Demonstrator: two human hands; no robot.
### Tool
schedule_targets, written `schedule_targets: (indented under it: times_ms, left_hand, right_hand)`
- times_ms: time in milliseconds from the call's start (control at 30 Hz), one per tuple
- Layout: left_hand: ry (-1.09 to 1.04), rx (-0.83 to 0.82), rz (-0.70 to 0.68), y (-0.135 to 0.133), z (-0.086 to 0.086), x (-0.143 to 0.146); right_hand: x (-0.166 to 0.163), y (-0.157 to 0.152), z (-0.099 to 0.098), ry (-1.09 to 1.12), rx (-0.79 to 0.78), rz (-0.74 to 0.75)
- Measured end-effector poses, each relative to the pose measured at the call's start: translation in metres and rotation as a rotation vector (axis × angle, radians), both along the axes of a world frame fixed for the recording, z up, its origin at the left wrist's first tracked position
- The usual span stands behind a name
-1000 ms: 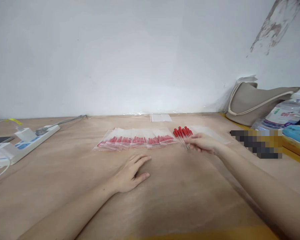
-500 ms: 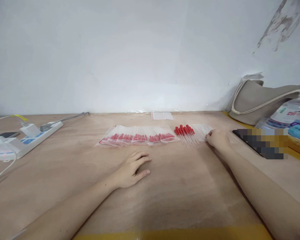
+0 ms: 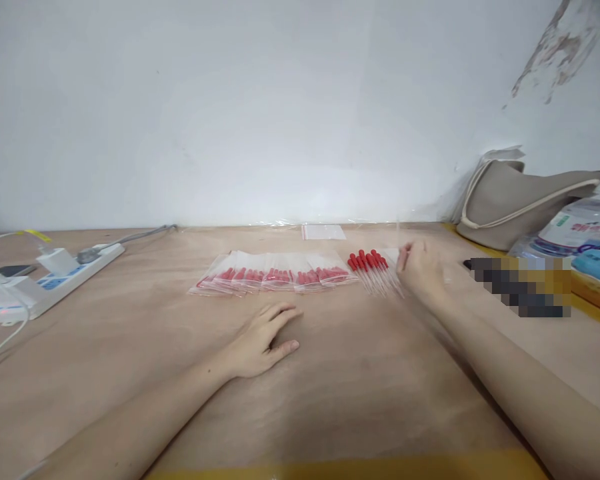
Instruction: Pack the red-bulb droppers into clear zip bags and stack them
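Note:
My left hand (image 3: 266, 340) rests on the table with its fingers apart and nothing in it. In front of it lies a row of overlapping clear zip bags (image 3: 279, 270) with red-ended pieces inside. Just right of that row is a loose bunch of droppers (image 3: 369, 267) with red bulbs and thin clear stems. My right hand (image 3: 423, 270) is beside the droppers, its fingers pinched on a thin clear plastic bag (image 3: 399, 230) seen nearly edge-on and blurred. Part of another pale bag (image 3: 391, 255) shows flat behind the droppers.
Against the wall lies a white zip bag (image 3: 323, 232). A power strip (image 3: 75, 283) with chargers and cables is at the left. To the right are a pixelated dark phone (image 3: 495, 277), a grey-brown bag (image 3: 520, 197), a plastic bottle (image 3: 575, 223) and a blue packet (image 3: 597, 267).
My right hand has moved left and slightly up towards the droppers, raising a clear bag off the table. My left hand has stayed in place.

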State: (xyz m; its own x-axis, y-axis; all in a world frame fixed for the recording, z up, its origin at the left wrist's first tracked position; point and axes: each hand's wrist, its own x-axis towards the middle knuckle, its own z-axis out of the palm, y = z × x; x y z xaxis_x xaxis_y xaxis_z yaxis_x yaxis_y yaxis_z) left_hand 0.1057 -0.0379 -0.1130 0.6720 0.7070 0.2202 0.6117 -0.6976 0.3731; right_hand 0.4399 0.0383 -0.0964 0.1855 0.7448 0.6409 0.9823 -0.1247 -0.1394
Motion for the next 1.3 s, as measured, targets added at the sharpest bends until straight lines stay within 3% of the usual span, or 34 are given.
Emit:
schedule_targets:
  times_ms: [133,267,367,467,567,667,767,1033,1167,1300]
  left_hand:
    - [-0.192,0.194,0.154,0.0,-0.001,-0.001]
    - [-0.428,0.399,0.264,0.002,-0.002,-0.004]
    - [-0.445,0.368,0.198,0.002,-0.002,-0.004]
    - [-0.305,0.209,0.044,-0.002,0.0,0.0]
    - [-0.192,0.101,-0.035,-0.009,0.002,0.005]
    - [-0.14,0.022,-0.024,-0.015,0.003,0.01]
    - [-0.067,-0.003,-0.022,-0.017,0.002,0.013]
    - [0.034,-0.021,-0.087,-0.01,0.001,0.007]
    - [0.026,-0.038,-0.072,-0.012,-0.001,0.004]
    - [-0.06,0.047,0.019,-0.013,-0.002,0.006]
  right_hand:
    - [-0.066,-0.042,-0.002,-0.135,0.079,0.574]
    - [-0.11,-0.087,-0.012,-0.267,-0.184,1.057]
    - [-0.113,-0.098,-0.01,-0.177,-0.418,1.227]
    - [-0.096,-0.082,-0.001,0.107,-0.413,1.129]
    - [-0.069,-0.042,0.006,0.296,-0.287,0.787]
    - [-0.038,0.008,0.006,0.319,-0.273,0.425]
    - [-0.015,0.044,0.0,0.254,-0.302,0.241]
    - [-0.013,0.06,-0.015,0.243,-0.338,0.206]
    - [-0.005,0.052,-0.006,0.335,-0.194,0.232]
    - [0.004,0.023,0.008,0.64,0.051,0.401]
